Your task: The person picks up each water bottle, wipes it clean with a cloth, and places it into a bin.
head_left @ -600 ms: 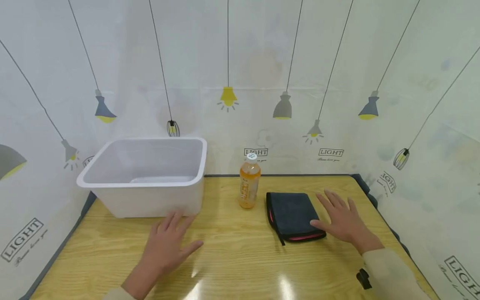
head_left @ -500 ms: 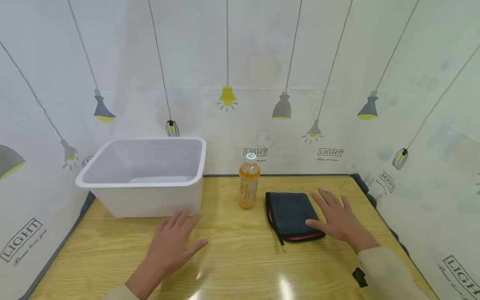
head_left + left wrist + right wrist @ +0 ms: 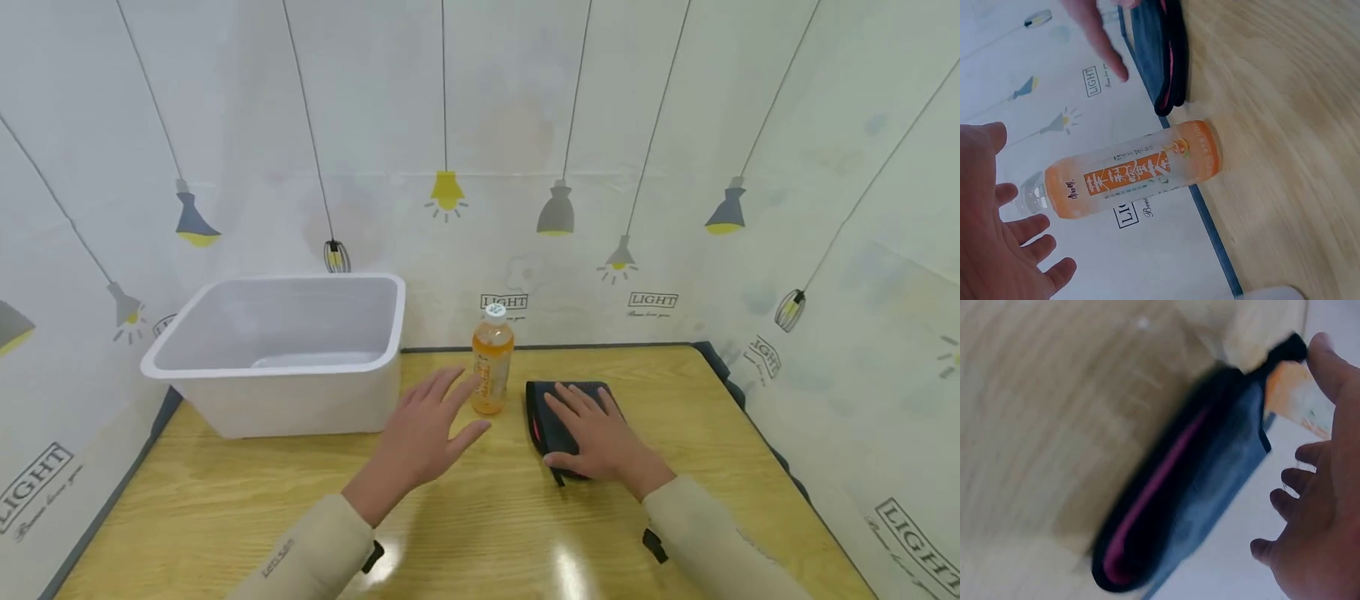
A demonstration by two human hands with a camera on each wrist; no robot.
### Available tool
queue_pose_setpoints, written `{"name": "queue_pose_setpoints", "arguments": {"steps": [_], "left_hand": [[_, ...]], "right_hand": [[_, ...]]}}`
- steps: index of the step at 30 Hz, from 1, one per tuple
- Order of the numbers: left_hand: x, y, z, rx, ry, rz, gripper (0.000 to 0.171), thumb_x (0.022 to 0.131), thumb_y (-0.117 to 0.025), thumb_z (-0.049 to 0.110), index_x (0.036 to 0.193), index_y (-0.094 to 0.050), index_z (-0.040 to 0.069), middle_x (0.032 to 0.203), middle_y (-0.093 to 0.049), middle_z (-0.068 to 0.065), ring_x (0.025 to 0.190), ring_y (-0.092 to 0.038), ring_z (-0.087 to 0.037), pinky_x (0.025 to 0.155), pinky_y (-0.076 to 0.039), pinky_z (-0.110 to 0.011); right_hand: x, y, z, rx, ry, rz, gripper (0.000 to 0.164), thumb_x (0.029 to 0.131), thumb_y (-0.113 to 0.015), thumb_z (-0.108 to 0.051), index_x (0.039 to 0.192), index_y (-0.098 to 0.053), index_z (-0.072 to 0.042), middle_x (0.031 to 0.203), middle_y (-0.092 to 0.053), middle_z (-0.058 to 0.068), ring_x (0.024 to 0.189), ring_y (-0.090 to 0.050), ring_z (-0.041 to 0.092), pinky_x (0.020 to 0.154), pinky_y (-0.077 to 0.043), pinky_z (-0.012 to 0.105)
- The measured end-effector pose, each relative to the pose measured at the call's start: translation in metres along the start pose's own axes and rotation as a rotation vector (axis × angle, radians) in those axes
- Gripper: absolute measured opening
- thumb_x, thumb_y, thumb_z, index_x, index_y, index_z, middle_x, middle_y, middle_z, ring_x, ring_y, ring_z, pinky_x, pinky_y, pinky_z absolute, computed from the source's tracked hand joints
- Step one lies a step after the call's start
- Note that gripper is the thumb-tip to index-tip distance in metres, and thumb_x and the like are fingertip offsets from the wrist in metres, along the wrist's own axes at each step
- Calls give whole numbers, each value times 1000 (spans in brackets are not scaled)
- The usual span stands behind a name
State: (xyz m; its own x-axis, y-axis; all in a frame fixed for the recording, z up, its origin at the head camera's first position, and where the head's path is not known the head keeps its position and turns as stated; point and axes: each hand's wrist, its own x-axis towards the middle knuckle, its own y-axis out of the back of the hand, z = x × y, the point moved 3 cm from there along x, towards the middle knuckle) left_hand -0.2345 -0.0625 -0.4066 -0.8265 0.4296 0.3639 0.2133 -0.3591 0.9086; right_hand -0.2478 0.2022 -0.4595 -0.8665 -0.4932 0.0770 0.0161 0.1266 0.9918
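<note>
A bottle of orange drink (image 3: 489, 379) with a white cap stands upright at the middle of the table. My left hand (image 3: 420, 433), fingers spread, is just left of it; in the left wrist view the bottle (image 3: 1141, 169) lies beyond the fingertips, not gripped. A dark blue zip case (image 3: 555, 432) with black edging and a pink inside lies flat to the right. My right hand (image 3: 600, 437) is spread over the case and hides much of its top. In the right wrist view the hand (image 3: 1325, 506) is above the case (image 3: 1210, 481), its fingers not wrapped round it.
A large white plastic tub (image 3: 300, 400) sits at the back left, with nothing visible inside. The wooden table (image 3: 465, 542) ends at a wall sheet (image 3: 660, 108) printed with hanging lamps, along the back and both sides.
My left hand has moved right and forward from the tub's front to beside the bottle. The right hand has moved left from the case's right edge to over it. Bottle and case stay put.
</note>
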Motion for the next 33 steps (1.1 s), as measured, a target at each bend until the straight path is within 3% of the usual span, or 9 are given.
{"name": "queue_pose_setpoints", "arguments": {"steps": [7,14,18,25,29,33], "left_hand": [[52,-6,5,-126,126,34,68,98,-49,52,154,-26,22,153,-37,-8,141,-36,-28,112,-34,-53],[83,-11,6,-226,200,89,76,97,-50,49,157,-13,21,157,-31,-8,144,-32,-30,115,-30,-54],[93,-13,6,-273,254,116,81,96,-52,51,157,-9,20,159,-28,-6,145,-31,-28,115,-29,-54],[102,-20,4,-299,312,73,82,95,-51,55,157,-10,20,160,-27,-7,147,-28,-28,116,-26,-54],[106,-21,4,-299,320,72,78,96,-49,55,157,-15,19,158,-29,-5,146,-29,-26,116,-27,-53],[110,-23,3,-298,329,84,71,97,-49,53,152,-27,16,152,-37,-7,140,-36,-26,113,-30,-53]], "right_hand": [[5,-35,-8,-3,-123,-141,95,88,-52,-67,156,-18,-10,164,-16,13,151,-18,34,114,-13,69],[8,-56,-6,-4,-201,-138,96,90,-49,-68,156,-17,-7,164,-14,14,151,-16,32,112,-15,69],[10,-59,-3,-53,-209,-95,93,90,-48,-68,156,-20,-8,163,-19,12,150,-23,29,110,-24,67],[13,-64,3,-92,-232,-58,93,91,-43,-70,156,-20,-8,163,-20,11,150,-23,28,111,-27,63],[15,-68,6,-121,-238,-52,83,96,-37,-66,157,-18,-13,164,-18,6,151,-21,24,112,-27,62],[15,-68,6,-126,-235,-37,76,98,-40,-60,156,-22,-15,163,-21,5,150,-25,23,111,-29,61]]}}
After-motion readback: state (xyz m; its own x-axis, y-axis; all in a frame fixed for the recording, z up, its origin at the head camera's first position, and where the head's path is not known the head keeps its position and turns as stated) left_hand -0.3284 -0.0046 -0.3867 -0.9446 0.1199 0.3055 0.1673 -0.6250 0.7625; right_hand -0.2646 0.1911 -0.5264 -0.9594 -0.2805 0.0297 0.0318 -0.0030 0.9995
